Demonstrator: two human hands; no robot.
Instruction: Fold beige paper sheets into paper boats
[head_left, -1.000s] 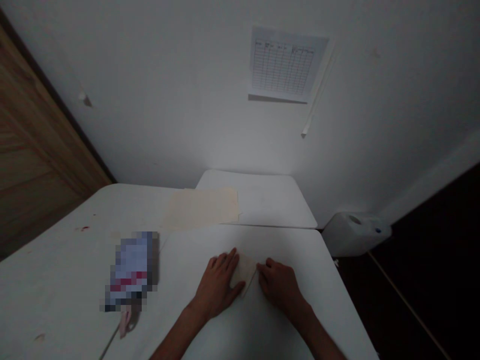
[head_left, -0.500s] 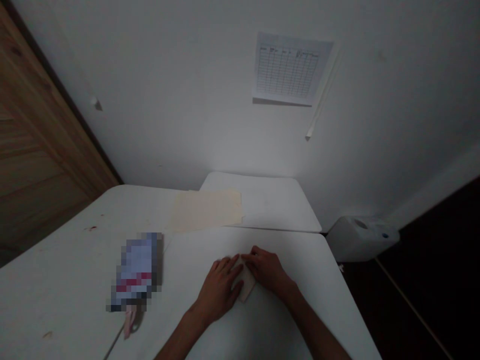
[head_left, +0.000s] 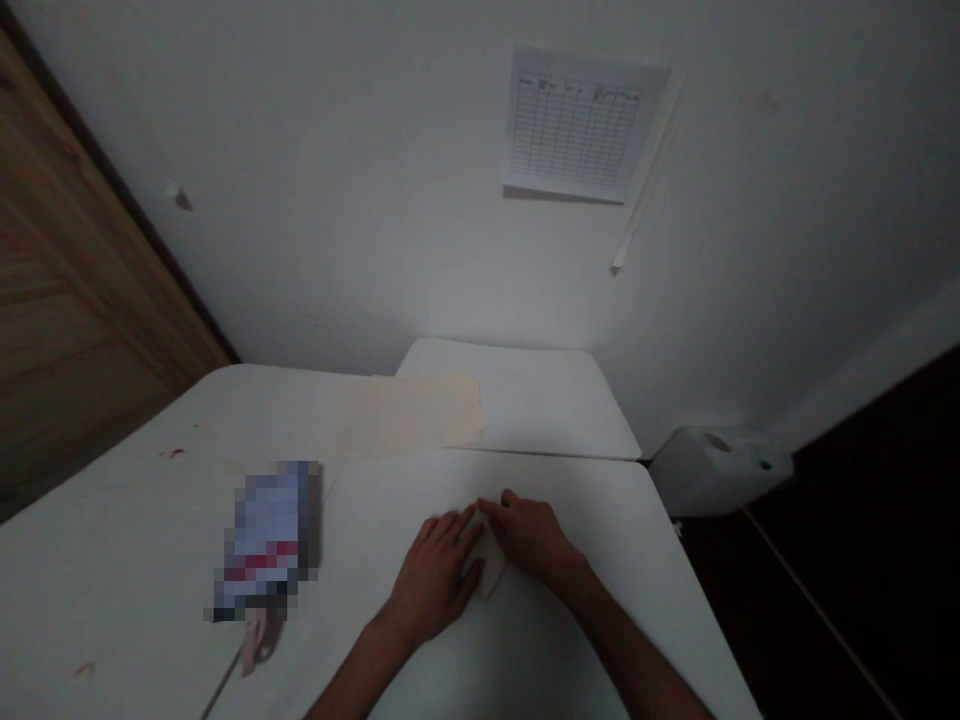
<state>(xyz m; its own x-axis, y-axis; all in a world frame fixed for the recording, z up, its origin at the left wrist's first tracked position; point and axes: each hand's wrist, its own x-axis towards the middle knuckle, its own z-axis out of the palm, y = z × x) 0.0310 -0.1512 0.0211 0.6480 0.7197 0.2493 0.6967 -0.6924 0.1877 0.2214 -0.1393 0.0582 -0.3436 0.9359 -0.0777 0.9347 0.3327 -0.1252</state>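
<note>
A small folded piece of pale beige paper (head_left: 491, 572) lies on the white table between my hands, its lower end coming to a point. My left hand (head_left: 436, 572) rests over its left side, fingers stretched out and thumb lying along the paper. My right hand (head_left: 536, 535) bears on its right side and upper tip, with the index finger reaching to the tip and the other fingers curled. The two index fingertips nearly meet at the top. Fingers cover much of the paper, so its folds are only partly visible.
Flat beige paper (head_left: 409, 415) lies near the back of the table (head_left: 600, 620). To the left is a blurred bluish pouch-like item (head_left: 266, 530) with a pink strap (head_left: 256, 640). A white plastic container (head_left: 720, 470) stands beyond the right edge. A printed chart (head_left: 581, 125) hangs on the wall.
The view has shifted slightly. Both hands stay at the folded paper, with the fingertips still together at its upper tip and only a slight move of the fingers.
</note>
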